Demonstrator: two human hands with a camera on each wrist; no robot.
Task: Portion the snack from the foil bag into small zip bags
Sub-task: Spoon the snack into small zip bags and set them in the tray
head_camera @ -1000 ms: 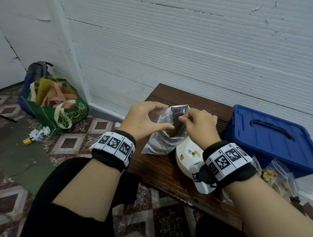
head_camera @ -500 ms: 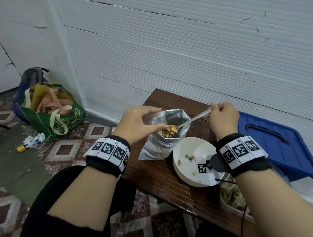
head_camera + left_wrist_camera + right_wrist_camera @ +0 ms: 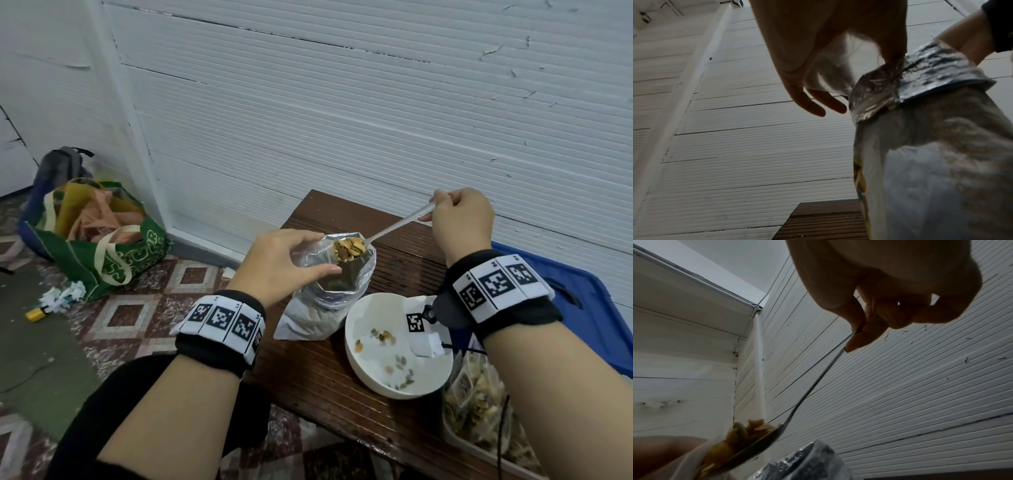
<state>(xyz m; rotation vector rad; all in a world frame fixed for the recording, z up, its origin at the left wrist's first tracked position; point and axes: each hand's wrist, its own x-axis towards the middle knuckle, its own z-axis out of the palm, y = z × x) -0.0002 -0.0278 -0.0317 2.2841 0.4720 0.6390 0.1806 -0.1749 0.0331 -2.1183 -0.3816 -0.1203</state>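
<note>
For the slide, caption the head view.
Right hand lifts a heaped spoon from the foil bag gripped by left hand.

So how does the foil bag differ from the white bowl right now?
The foil bag stands upright with its rim folded down, pinched by the left hand; the white bowl sits untouched. The bag is crinkled silver, the bowl smooth white, holding only scattered bits. Both rest on the brown table.
</note>
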